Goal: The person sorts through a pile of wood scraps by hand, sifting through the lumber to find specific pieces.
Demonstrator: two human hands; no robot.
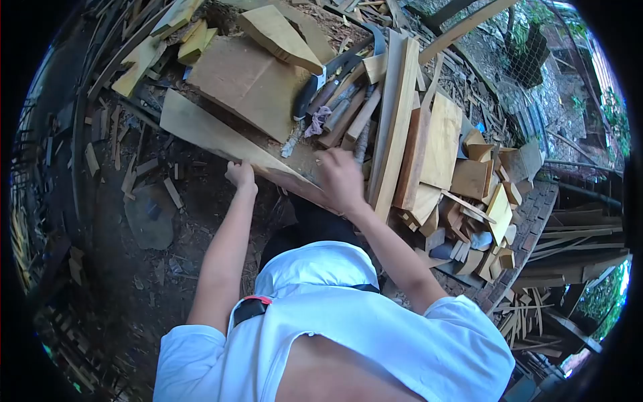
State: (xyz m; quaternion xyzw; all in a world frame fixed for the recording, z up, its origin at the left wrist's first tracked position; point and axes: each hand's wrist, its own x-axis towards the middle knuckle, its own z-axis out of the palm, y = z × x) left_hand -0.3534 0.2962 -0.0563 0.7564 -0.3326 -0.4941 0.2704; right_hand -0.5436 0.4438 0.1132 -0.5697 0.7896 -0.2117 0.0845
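Observation:
A long wooden board [224, 132] slants along the near edge of the bench toward my body. My left hand [241, 175] is closed on the board's lower edge, near its middle. Above the board's right end is my right hand [340, 179], back upward and slightly blurred; its fingers curl downward and I cannot make out what is in them. Just beyond it lie several hand tools with wooden handles [364, 112], a twisted purple cloth [317, 122] and a saw with a dark handle [308, 96].
A wide brown wood block [249, 84] sits behind the board, with an offcut [281, 37] on top. Long upright planks [396, 127] stand right of my right hand, beside a heap of offcuts [472, 175]. Scraps litter the dirt floor [194, 214] at left.

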